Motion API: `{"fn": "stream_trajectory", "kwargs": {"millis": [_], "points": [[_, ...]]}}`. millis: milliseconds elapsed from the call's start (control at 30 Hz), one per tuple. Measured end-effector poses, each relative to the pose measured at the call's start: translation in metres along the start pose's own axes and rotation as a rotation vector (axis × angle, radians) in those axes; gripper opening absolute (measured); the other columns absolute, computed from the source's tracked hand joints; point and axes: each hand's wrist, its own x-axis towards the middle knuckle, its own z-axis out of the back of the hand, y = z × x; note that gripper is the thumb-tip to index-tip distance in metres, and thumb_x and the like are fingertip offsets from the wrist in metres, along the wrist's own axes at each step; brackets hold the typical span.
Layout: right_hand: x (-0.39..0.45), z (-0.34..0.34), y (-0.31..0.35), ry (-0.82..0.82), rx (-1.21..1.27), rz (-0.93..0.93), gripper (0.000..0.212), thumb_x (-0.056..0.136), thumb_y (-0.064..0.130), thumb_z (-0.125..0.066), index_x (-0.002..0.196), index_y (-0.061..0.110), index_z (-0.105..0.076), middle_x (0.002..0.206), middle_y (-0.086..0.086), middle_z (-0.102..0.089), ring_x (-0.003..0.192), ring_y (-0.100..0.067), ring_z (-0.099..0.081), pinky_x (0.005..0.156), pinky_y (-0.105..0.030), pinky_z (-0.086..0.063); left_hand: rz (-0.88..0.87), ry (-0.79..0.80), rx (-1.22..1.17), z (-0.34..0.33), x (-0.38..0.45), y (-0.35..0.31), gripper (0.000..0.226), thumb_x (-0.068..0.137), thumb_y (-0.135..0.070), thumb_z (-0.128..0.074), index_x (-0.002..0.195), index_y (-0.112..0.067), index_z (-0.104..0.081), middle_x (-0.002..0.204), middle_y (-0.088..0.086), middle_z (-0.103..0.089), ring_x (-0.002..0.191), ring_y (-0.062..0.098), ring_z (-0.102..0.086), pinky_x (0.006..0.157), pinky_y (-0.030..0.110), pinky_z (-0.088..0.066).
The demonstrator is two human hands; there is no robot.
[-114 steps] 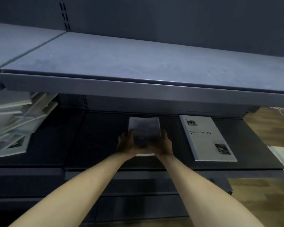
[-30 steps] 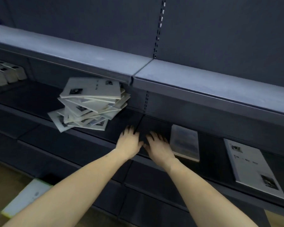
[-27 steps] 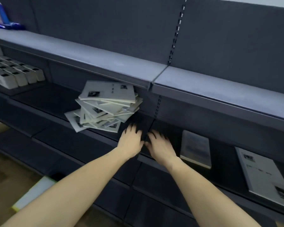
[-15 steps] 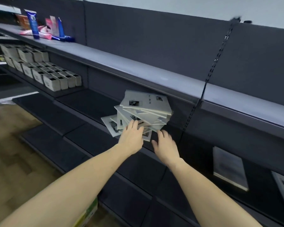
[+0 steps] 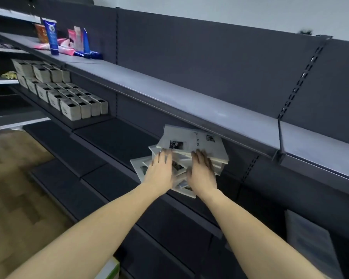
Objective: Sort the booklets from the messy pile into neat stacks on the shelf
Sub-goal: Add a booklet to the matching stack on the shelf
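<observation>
A messy pile of white booklets (image 5: 191, 140) lies askew on the dark middle shelf (image 5: 113, 135), under the grey upper shelf. My left hand (image 5: 159, 170) lies with straight fingers against the pile's front left, fingertips at the top booklet's edge. My right hand (image 5: 201, 172) lies against the front right, fingers reaching the same edge. Neither hand has a booklet lifted. At the lower right, a single greyish booklet (image 5: 310, 240) lies flat on the same shelf run.
The grey upper shelf (image 5: 189, 101) overhangs the pile closely. Rows of small beige boxes (image 5: 77, 106) fill the shelf to the left; tubes and bottles (image 5: 52, 37) stand on the upper shelf far left. Wooden floor (image 5: 14, 178) shows at lower left.
My view and both hands have moved left from the flat booklet to the messy pile; the hands now touch the pile's front, higher up than half a second ago.
</observation>
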Motion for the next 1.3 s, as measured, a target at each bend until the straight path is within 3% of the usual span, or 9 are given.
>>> {"fn": "stream_trajectory", "kwargs": {"millis": [133, 367, 533, 700, 800, 867, 967, 1133, 1300], "points": [[0.039, -0.014, 0.009, 0.021, -0.012, 0.089, 0.068, 0.098, 0.026, -0.052, 0.158, 0.014, -0.021, 0.167, -0.004, -0.01, 0.154, -0.021, 0.001, 0.122, -0.035, 0.01, 0.059, -0.041, -0.018, 0.001, 0.034, 0.015, 0.085, 0.086, -0.018, -0.056, 0.154, -0.002, -0.008, 0.154, 0.017, -0.023, 0.141, 0.033, -0.026, 0.112, 0.04, -0.032], [0.068, -0.042, 0.031, 0.032, -0.031, 0.132, 0.062, 0.097, 0.038, -0.053, 0.153, 0.021, -0.034, 0.161, 0.0, -0.029, 0.15, -0.027, -0.018, 0.124, -0.047, -0.005, 0.128, -0.108, -0.176, 0.012, 0.063, 0.039, 0.057, 0.089, -0.006, -0.043, 0.146, -0.011, -0.037, 0.119, 0.014, -0.062, 0.108, 0.033, -0.055, 0.086, 0.036, -0.04], [0.072, -0.047, 0.041, -0.032, 0.013, 0.037, 0.048, 0.096, 0.029, -0.052, 0.144, 0.031, -0.046, 0.15, 0.001, -0.035, 0.14, -0.027, -0.026, 0.119, -0.044, -0.016, -0.005, -0.142, -0.175, 0.013, 0.091, 0.067, 0.051, 0.092, -0.012, -0.045, 0.142, -0.018, -0.046, 0.127, 0.008, -0.059, 0.114, 0.029, -0.054, 0.091, 0.036, -0.041], [0.059, -0.042, 0.037, -0.165, 0.121, -0.059, 0.032, 0.096, 0.02, -0.054, 0.126, 0.018, -0.062, 0.129, -0.006, -0.05, 0.124, -0.029, -0.038, 0.111, -0.045, -0.034, -0.095, -0.107, -0.306, 0.004, 0.106, 0.079, 0.041, 0.099, -0.027, -0.036, 0.135, -0.017, -0.053, 0.127, 0.013, -0.051, 0.114, 0.034, -0.051, 0.084, 0.043, -0.05], [0.034, -0.042, 0.026, -0.294, 0.055, -0.115, 0.03, 0.09, 0.019, -0.057, 0.119, 0.012, -0.064, 0.132, -0.01, -0.053, 0.134, -0.034, -0.037, 0.115, -0.055, -0.03, -0.123, -0.091, -0.28, 0.002, 0.115, 0.084, 0.061, 0.096, -0.047, -0.017, 0.134, -0.015, -0.053, 0.131, 0.016, -0.05, 0.115, 0.036, -0.049, 0.089, 0.045, -0.048], [0.014, -0.041, 0.024, -0.334, 0.059, -0.239, 0.032, 0.091, 0.02, -0.056, 0.121, 0.011, -0.062, 0.144, -0.013, -0.043, 0.143, -0.035, -0.027, 0.121, -0.051, -0.021, -0.134, -0.044, -0.242, -0.004, 0.12, 0.083, 0.054, 0.099, -0.046, -0.028, 0.14, -0.017, -0.047, 0.142, 0.018, -0.042, 0.126, 0.037, -0.041, 0.103, 0.046, -0.039], [-0.007, -0.039, 0.023, -0.368, 0.192, -0.527, 0.041, 0.097, 0.029, -0.048, 0.133, 0.011, -0.054, 0.151, -0.015, -0.032, 0.144, -0.032, -0.025, 0.118, -0.044, -0.027, -0.094, 0.04, -0.294, -0.011, 0.118, 0.075, 0.055, 0.099, -0.048, -0.038, 0.144, -0.015, -0.042, 0.151, 0.021, -0.032, 0.139, 0.036, -0.029, 0.117, 0.048, -0.019], [-0.017, -0.017, 0.025, -0.5, 0.806, -1.1, 0.031, 0.107, 0.029, -0.037, 0.126, 0.014, -0.055, 0.111, -0.007, -0.067, 0.105, -0.029, -0.066, 0.087, -0.035, -0.051, -0.091, -0.018, -0.291, -0.012, 0.1, 0.058, 0.051, 0.096, -0.048, -0.041, 0.131, -0.012, -0.054, 0.125, 0.019, -0.056, 0.118, 0.036, -0.048, 0.108, 0.047, -0.028], [-0.006, 0.001, 0.027, -0.403, 1.118, -1.16, 0.037, 0.103, 0.046, -0.045, 0.112, 0.012, -0.058, 0.097, -0.012, -0.07, 0.07, -0.027, -0.072, 0.059, -0.032, -0.06, -0.129, -0.072, -0.238, -0.012, 0.087, 0.048, 0.038, 0.093, -0.043, -0.043, 0.116, -0.019, -0.061, 0.105, 0.011, -0.064, 0.098, 0.031, -0.057, 0.087, 0.041, -0.04]]}}
